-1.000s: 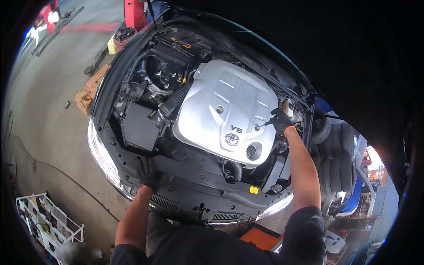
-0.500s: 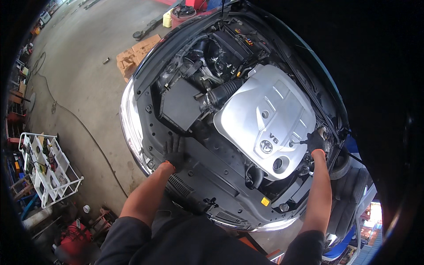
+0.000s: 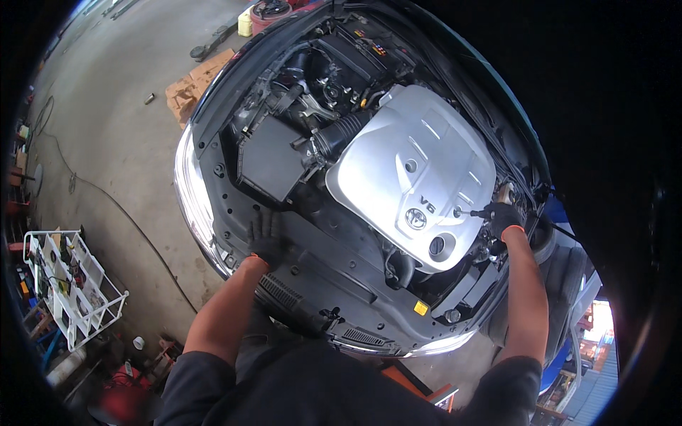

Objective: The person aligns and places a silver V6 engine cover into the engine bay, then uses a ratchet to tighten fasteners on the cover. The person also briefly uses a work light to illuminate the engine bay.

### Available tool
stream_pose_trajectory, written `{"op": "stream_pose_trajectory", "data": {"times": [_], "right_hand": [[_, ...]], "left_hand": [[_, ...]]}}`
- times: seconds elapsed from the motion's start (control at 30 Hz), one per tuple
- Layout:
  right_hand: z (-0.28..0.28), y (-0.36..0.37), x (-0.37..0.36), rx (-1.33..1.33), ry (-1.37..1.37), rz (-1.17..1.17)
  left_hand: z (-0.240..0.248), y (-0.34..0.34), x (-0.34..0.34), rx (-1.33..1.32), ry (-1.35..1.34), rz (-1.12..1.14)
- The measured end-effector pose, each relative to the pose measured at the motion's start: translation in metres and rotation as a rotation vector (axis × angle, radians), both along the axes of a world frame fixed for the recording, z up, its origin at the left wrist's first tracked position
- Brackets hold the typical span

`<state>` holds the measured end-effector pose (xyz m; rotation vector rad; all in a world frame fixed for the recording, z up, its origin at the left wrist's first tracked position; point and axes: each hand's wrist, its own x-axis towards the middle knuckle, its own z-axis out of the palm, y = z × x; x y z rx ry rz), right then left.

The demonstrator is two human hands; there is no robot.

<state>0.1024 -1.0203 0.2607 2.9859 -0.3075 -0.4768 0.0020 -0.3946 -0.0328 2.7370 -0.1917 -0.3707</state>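
A silver engine cover [image 3: 419, 170] lies over the engine of a car with its hood up. My right hand [image 3: 504, 217], in a dark glove with an orange cuff, is closed round the dark handle of a slim ratchet-like tool [image 3: 472, 212]. The metal end of that tool is at a small round recess in the cover, near the emblem; the exact fit is too small to make out. Fingers spread, my gloved left hand [image 3: 264, 238] rests on the black plastic front panel [image 3: 327, 266] with nothing in it.
A black air filter box [image 3: 271, 157] and ribbed intake hose [image 3: 342, 135] sit left of the cover. On the floor at left stands a white wire cart [image 3: 74, 291] with tools, beside a long cable [image 3: 135, 227]. Cardboard [image 3: 199, 85] lies past the headlight. Stacked tires [image 3: 561, 284] stand at right.
The view has shifted, so the car sits slightly further left and higher. My right hand has moved a little away from the emblem, still gripping the tool. My left hand stays spread on the panel.
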Motion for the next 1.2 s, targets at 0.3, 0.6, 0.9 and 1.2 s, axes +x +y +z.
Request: {"op": "stream_pose_trajectory", "data": {"times": [0.3,0.6,0.9,1.2], "right_hand": [[-0.017,0.008,0.043,-0.306,0.013,-0.358],[-0.001,0.001,0.044,-0.519,0.045,0.438],[-0.013,0.007,0.038,-0.300,0.050,-0.327],[-0.006,-0.003,0.017,-0.326,-0.078,0.293]], "left_hand": [[0.010,-0.002,0.004,0.024,0.104,0.010],[0.019,-0.001,0.007,0.038,0.173,0.008],[0.027,-0.004,0.010,0.080,0.219,0.010],[0.012,-0.001,0.005,0.087,0.075,-0.029]]}}
